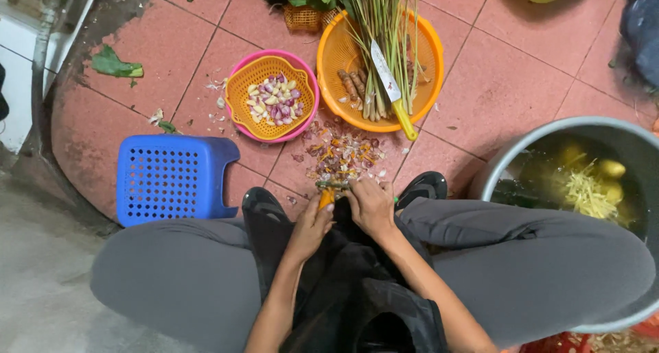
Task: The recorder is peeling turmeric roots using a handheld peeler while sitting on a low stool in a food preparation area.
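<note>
I squat over a red tiled floor, with both hands close together between my knees. My left hand (pixel 310 224) grips a small orange root piece (pixel 326 198). My right hand (pixel 371 205) is closed on a small peeler or blade (pixel 332 185) that lies against the root's top. Just beyond my hands sits a heap of peelings and skins (pixel 343 154) on the tiles. My fingers hide most of the tool's handle.
An orange colander (pixel 336 54) holds lemongrass stalks, roots and a yellow-handled knife (pixel 391 88). A pink bowl with an orange strainer (pixel 272 95) holds garlic and shallots. A blue plastic stool (pixel 171 178) lies at left. A grey metal pot (pixel 511 157) of water and vegetables stands at right.
</note>
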